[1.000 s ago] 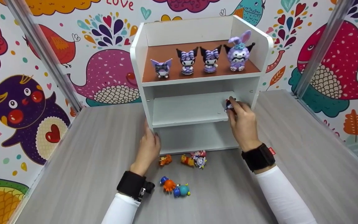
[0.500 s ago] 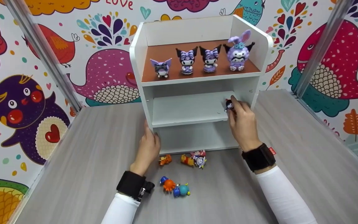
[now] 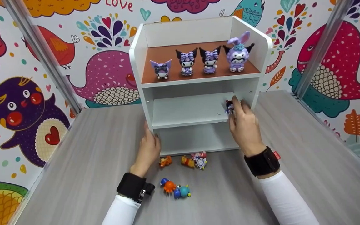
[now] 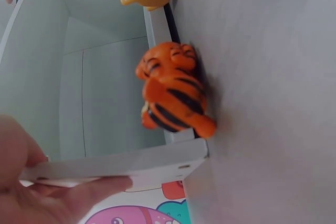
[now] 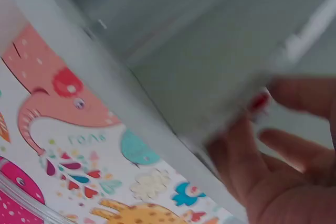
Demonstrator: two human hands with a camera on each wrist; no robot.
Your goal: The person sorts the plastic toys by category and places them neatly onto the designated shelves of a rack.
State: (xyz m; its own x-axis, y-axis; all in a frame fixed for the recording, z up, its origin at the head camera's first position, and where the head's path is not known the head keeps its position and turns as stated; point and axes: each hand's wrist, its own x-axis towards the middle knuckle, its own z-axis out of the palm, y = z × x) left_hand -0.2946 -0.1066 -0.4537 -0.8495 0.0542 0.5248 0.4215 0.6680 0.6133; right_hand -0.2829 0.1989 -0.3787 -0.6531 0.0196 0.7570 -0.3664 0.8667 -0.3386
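A small black-and-purple figurine with a red top (image 3: pixel 229 107) stands at the right end of the middle shelf board (image 3: pixel 192 109). My right hand (image 3: pixel 245 125) is right beside it, fingertips at its right side; in the right wrist view the thumb (image 5: pixel 304 95) and fingers are parted, with blur around them. My left hand (image 3: pixel 148 147) holds the left side panel of the white shelf unit (image 3: pixel 145 107) low down. In the left wrist view that panel's edge (image 4: pixel 131 163) lies between thumb and fingers. An orange striped tiger figurine (image 4: pixel 176 90) lies close by.
Purple figurines, including a large bunny-eared one (image 3: pixel 238 56), line the brown top shelf (image 3: pixel 167 53). Before the unit lie a yellow bear figurine (image 3: pixel 187 161) and a white-and-blue one (image 3: pixel 200 163). Nearer sit an orange figurine (image 3: pixel 169 187) and a teal one (image 3: pixel 184 191).
My right hand has loosened from the small figurine and shifted slightly right, leaving it on the middle shelf. My left hand has stayed on the side panel.
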